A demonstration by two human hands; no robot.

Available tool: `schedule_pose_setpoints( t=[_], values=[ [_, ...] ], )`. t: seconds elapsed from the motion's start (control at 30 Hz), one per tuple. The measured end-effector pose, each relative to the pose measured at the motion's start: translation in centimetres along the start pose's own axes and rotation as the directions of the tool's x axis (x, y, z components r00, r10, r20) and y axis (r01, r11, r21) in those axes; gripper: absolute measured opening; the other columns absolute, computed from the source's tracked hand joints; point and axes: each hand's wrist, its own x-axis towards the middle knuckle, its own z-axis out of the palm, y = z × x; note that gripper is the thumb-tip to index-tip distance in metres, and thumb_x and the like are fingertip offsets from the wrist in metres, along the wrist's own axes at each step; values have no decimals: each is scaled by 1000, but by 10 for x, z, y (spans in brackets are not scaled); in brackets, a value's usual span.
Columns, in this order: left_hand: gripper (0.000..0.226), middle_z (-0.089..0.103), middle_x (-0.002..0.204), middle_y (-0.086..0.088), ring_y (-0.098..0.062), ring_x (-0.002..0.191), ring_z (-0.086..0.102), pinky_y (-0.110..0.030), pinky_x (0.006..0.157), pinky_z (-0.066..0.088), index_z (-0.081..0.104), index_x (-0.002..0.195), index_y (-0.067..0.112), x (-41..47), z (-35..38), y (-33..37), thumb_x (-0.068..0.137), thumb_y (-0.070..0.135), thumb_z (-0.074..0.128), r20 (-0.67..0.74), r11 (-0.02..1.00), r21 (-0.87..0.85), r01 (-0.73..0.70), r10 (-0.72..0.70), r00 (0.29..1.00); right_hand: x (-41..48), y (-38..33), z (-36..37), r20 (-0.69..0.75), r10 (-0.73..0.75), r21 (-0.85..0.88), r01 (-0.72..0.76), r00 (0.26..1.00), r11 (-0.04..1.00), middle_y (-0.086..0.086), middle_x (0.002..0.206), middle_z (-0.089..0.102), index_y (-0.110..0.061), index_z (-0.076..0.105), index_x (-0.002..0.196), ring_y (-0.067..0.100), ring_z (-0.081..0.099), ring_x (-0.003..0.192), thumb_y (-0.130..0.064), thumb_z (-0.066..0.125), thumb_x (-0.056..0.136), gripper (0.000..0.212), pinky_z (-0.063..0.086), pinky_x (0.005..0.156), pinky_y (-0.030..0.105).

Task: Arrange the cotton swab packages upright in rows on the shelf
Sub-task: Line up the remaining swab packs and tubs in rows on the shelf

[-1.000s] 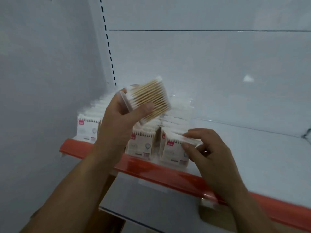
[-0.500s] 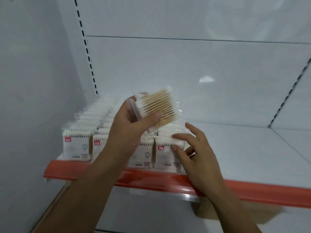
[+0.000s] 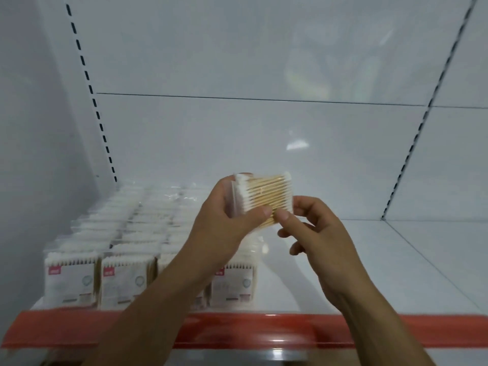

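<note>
Right grip [image 3: 317, 233] has left the front pack of the rows and risen to the held pack [image 3: 266, 196]. That pack, tilted half a second ago, now lies with its sticks near level.

Finding: left grip [image 3: 221, 220] clasps the pack by its left end, thumb across the front face, fingers behind. Right grip pinches the lower right corner, thumb tip in front and just beside the left thumb tip, fingers curled behind. The pack is in the air between the two grips, above and clear of the rows [image 3: 126, 233].

Rows: four, upright, labels forward, below and to the left of the left grip, on the shelf [image 3: 369, 260]. The nearest row lies under the left wrist; the arm hides how far back it runs. Bare shelf extends to the right of the right grip.

Assessment: the step in hand appears to be turning the pack for placing.

Recommended:
- Turn it a quarter so the cotton tips point up and the label faces forward, matching the front packs.
- Let the right grip take the load before the left lets go. The film wrap is likely slippery, so pinch across the sticks, not at a loose edge.
- Lower it straight down against the nearest row, flush with its neighbour.
- Avoid brushing the standing packs, which look apt to topple in a chain.
</note>
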Motion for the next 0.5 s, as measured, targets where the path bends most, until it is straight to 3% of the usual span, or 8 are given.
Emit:
schedule_pose_setpoints(
  t=[0.13,0.23,0.37,0.43,0.5],
  values=[
    [48,73,111,11,-5,102,69,-21,81,55,57,124,30,14,12,2,82,22,78,8,1000,16,24,-24,1000,15,0,-17,-1,24,80,-23,1000,997,-13,81,66,-20,68,101,8,64,66,-25,75,82,21,49,58,20],
    [48,74,111,7,-10,104,70,-30,90,54,60,123,24,23,18,3,79,24,80,21,995,-60,75,-74,997,25,-1,-28,-25,-25,140,28,999,990,-10,85,67,-18,68,97,11,65,67,-20,75,82,17,50,59,19],
    [35,75,112,0,-20,107,70,-41,100,51,64,123,16,33,24,-2,88,15,71,-24,970,-202,138,-146,989,35,-2,-36,-54,-80,281,92,995,955,-1,99,72,-21,58,99,17,72,79,-18,72,81,22,52,62,21],
    [27,76,108,2,-18,102,72,-39,96,53,66,120,17,39,23,-3,94,11,65,-117,965,-221,140,-169,979,40,-1,-41,-76,-89,356,111,993,928,4,102,73,-23,56,97,20,73,88,-18,71,79,24,53,65,22],
    [22,77,105,2,-15,98,73,-34,91,53,67,116,18,44,24,-1,96,11,61,-157,960,-235,149,-189,969,45,2,-43,-52,-107,397,119,993,910,2,110,72,-24,58,94,24,71,100,-5,69,84,25,55,73,25]
  ],
)
